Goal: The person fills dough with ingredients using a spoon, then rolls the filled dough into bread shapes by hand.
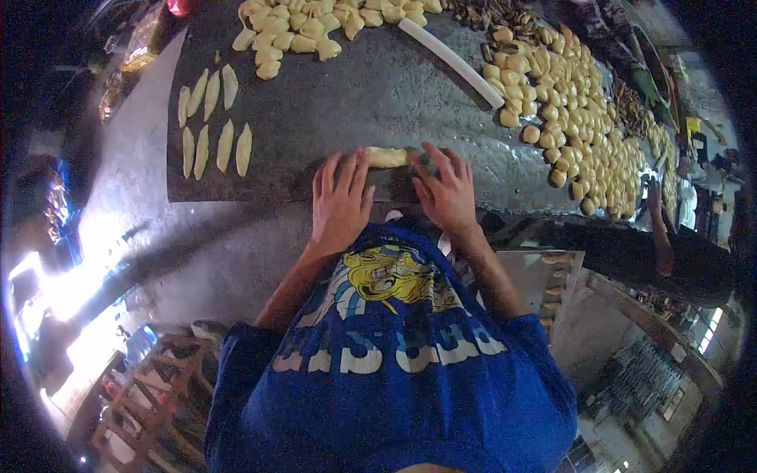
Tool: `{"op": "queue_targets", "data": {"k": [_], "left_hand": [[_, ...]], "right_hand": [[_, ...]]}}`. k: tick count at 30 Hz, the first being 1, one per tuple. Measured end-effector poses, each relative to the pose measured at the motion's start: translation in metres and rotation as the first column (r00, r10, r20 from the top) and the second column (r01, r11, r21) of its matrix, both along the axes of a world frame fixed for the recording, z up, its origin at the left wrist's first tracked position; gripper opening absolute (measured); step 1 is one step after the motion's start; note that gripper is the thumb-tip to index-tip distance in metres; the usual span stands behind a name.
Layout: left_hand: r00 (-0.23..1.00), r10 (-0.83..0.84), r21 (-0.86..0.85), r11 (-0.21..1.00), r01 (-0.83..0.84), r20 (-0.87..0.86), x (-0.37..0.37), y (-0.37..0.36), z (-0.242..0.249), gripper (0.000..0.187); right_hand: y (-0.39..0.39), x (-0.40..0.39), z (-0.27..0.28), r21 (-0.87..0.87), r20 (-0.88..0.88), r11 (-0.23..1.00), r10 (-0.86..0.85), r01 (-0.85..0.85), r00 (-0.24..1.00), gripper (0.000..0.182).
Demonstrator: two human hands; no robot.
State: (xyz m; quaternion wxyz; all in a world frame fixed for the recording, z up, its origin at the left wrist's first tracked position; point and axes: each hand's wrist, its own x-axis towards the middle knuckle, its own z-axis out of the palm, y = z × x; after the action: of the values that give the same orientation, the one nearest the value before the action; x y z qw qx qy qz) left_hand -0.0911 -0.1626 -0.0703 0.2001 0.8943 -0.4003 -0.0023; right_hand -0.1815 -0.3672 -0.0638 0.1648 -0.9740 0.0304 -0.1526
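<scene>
A short roll of pale dough (388, 158) lies crosswise on the dark worktop (339, 102), close to its front edge. My left hand (341, 193) rests at the roll's left end, palm down, fingers spread and pointing away from me. At the right end is my right hand (447, 189), also palm down with its fingers apart, the fingertips touching or very near the dough. Neither hand is closed round it. Several slim, pointed dough pieces (225, 147) lie in two rows at the worktop's left end.
Many dough lumps (311, 28) cover the far left edge, and a large mass of rounded ones (572, 110) spreads along the right. A white tube (449, 61) lies between them. At far right another person's arm (661, 236) reaches the table. A wooden rack (150, 394) stands lower left.
</scene>
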Motion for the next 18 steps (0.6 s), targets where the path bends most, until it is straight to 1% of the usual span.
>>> {"op": "queue_targets", "data": {"k": [2, 3, 5, 6, 7, 9, 12, 13, 14, 15, 16, 18], "left_hand": [[0.998, 0.034, -0.014, 0.999, -0.035, -0.058, -0.005, 0.003, 0.001, 0.06], [0.995, 0.052, -0.026, 0.998, -0.054, -0.082, -0.004, 0.001, 0.001, 0.06], [0.996, 0.066, -0.087, 0.994, -0.072, -0.064, -0.003, 0.003, -0.005, 0.06], [0.995, 0.075, -0.113, 0.99, -0.081, -0.059, -0.004, 0.004, -0.007, 0.059], [0.996, 0.079, -0.052, 0.995, -0.08, -0.037, -0.003, 0.003, -0.005, 0.059], [0.996, 0.088, 0.078, 0.993, -0.088, 0.0, -0.004, 0.001, -0.001, 0.057], [0.994, 0.097, 0.107, 0.989, -0.102, 0.055, -0.002, 0.005, -0.002, 0.056], [0.992, 0.119, 0.101, 0.987, -0.123, 0.043, -0.002, 0.006, -0.001, 0.056], [0.99, 0.141, 0.095, 0.985, -0.143, 0.029, -0.003, 0.008, 0.003, 0.055], [0.986, 0.164, 0.087, 0.982, -0.165, 0.015, -0.002, 0.009, 0.006, 0.054], [0.987, 0.162, -0.006, 0.987, -0.162, 0.017, -0.002, 0.012, 0.008, 0.055], [0.987, 0.159, -0.188, 0.97, -0.152, 0.024, 0.001, 0.022, 0.012, 0.055]], "right_hand": [[-0.01, -0.003, -0.005, -0.095, -0.037, 0.994, 0.052, -0.056, 0.998, 0.047], [-0.018, 0.007, -0.003, -0.085, -0.018, 0.996, -0.006, 0.004, 1.0, 0.048], [-0.04, 0.039, 0.004, -0.057, 0.014, 0.99, -0.127, 0.127, 0.992, 0.051], [-0.052, 0.057, 0.007, -0.148, 0.062, 0.965, -0.209, 0.217, 0.976, 0.052], [-0.065, 0.077, 0.006, -0.231, 0.118, 0.924, -0.284, 0.305, 0.952, 0.053], [-0.094, 0.107, -0.015, -0.379, 0.12, 0.849, -0.349, 0.368, 0.929, 0.043], [-0.106, 0.126, -0.017, -0.407, -0.076, 0.855, -0.382, 0.321, 0.921, 0.04], [-0.106, 0.121, -0.017, -0.382, 0.02, 0.877, -0.307, 0.291, 0.951, 0.038], [-0.103, 0.113, -0.017, -0.327, 0.014, 0.912, -0.258, 0.248, 0.966, 0.037], [-0.092, 0.099, -0.002, -0.272, 0.011, 0.941, -0.206, 0.201, 0.979, 0.037], [-0.081, 0.083, 0.012, -0.216, 0.011, 0.965, -0.152, 0.151, 0.988, 0.037], [-0.052, 0.053, 0.027, -0.104, -0.06, 0.993, 0.054, -0.06, 0.997, 0.04]]}}
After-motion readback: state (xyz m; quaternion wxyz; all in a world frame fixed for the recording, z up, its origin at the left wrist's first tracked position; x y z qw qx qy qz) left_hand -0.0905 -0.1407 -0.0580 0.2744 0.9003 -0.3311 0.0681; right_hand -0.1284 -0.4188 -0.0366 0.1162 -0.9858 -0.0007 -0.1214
